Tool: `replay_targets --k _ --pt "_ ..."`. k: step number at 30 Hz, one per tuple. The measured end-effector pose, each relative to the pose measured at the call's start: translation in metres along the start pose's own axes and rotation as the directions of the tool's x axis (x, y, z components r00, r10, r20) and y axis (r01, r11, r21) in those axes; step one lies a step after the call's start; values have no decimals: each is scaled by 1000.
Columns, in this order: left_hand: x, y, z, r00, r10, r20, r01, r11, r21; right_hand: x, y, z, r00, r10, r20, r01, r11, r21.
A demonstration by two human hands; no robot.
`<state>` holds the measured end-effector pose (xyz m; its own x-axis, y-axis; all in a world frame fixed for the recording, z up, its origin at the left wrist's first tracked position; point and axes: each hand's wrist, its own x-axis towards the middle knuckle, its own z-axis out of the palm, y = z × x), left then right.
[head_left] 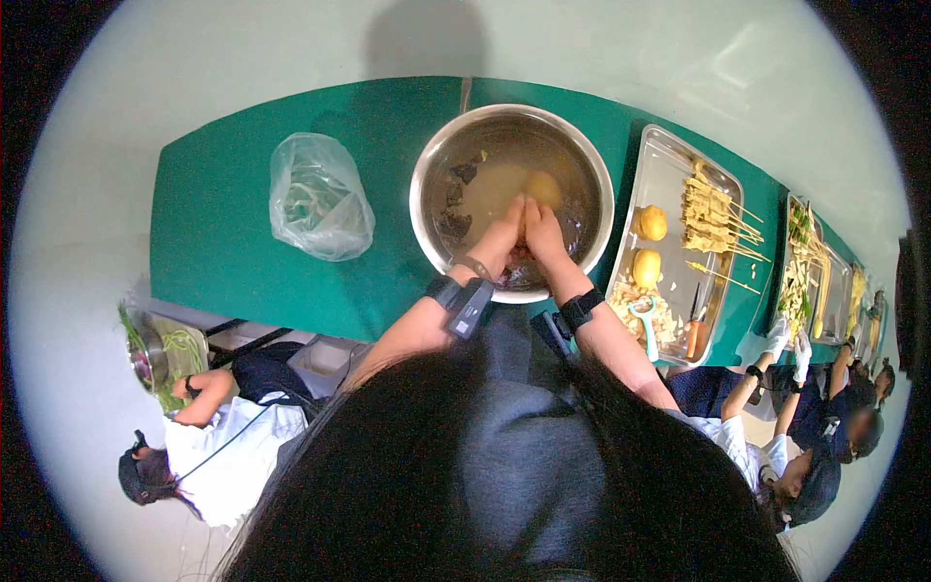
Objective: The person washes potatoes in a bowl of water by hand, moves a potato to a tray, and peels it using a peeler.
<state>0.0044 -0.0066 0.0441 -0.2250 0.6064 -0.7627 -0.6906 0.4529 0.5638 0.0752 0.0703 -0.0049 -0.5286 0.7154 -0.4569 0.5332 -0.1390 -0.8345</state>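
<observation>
A wide metal basin [423, 233] of cloudy water stands on the green table. Both hands reach into it, side by side and touching. The fingers of my left hand [504, 233] are closed, pressed against the closed fingers of my right hand [545, 235]; I cannot tell what is between them. A roundish yellow-brown potato [543, 184] shows in the water right at the fingertips. Dark patches [464, 175] show in the water on the left side of the basin. Each wrist wears a black strap with a small device.
A clear plastic bag [320, 199] lies left on the green table [218, 213]. The metal tray [669, 145] at right holds peeled potatoes [648, 267], skewers [718, 213], peelings, a peeler [646, 325] and an orange-handled knife [694, 325]. People work on both sides, one in white gloves [779, 335].
</observation>
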Motion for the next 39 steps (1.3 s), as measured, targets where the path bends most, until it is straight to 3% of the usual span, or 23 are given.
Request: replay_targets --k 4,5,8,9,11,14,18,21,23,25,26,27,31,33,36,39 --pt "9 -14 -6 988 112 104 -115 993 27 -5 -12 -4 970 223 102 -244 917 316" --pt "12 -14 -9 988 113 106 -121 990 70 -7 -19 -12 926 272 263 -362 839 406" --pt "4 -5 -10 981 141 134 -164 969 184 10 -10 -15 877 324 355 -441 836 326" --pt "1 -2 -9 977 153 150 -184 958 220 19 2 -9 940 252 231 -307 919 248" --pt "12 -5 -14 989 77 124 -87 993 77 33 29 6 999 46 0 -46 999 29" --pt "17 -3 -18 987 -27 157 39 996 -77 0 -17 0 975 -192 -111 160 955 -248" --pt "64 -24 -35 956 -73 283 166 932 -321 -28 -42 -1 982 -180 -60 150 929 -338" --pt "20 0 -17 989 -80 125 109 964 -242 -23 -35 -2 979 -196 -55 168 931 -324" --pt "34 -13 -19 993 8 121 17 979 -204 4 -3 3 970 -228 -87 189 927 -323" --pt "40 -20 -21 992 26 126 -13 995 -97 6 -7 2 998 62 17 -63 997 50" --pt "44 -21 -23 992 1 129 0 1000 -9 8 -9 2 977 187 107 -207 953 223" --pt "41 -18 -22 991 -23 130 12 997 81 12 -7 0 950 265 165 -302 912 277" --pt "30 -13 -24 987 -64 144 56 997 57 35 12 3 815 448 369 -574 715 399" --pt "37 -13 -27 977 -101 186 111 993 -40 39 14 3 788 465 404 -609 687 396" --pt "39 -11 -22 970 76 232 -46 990 -132 38 7 5 819 424 386 -562 728 392" --pt "54 -19 -17 990 134 45 -130 988 -85 39 6 9 865 351 358 -490 745 452"
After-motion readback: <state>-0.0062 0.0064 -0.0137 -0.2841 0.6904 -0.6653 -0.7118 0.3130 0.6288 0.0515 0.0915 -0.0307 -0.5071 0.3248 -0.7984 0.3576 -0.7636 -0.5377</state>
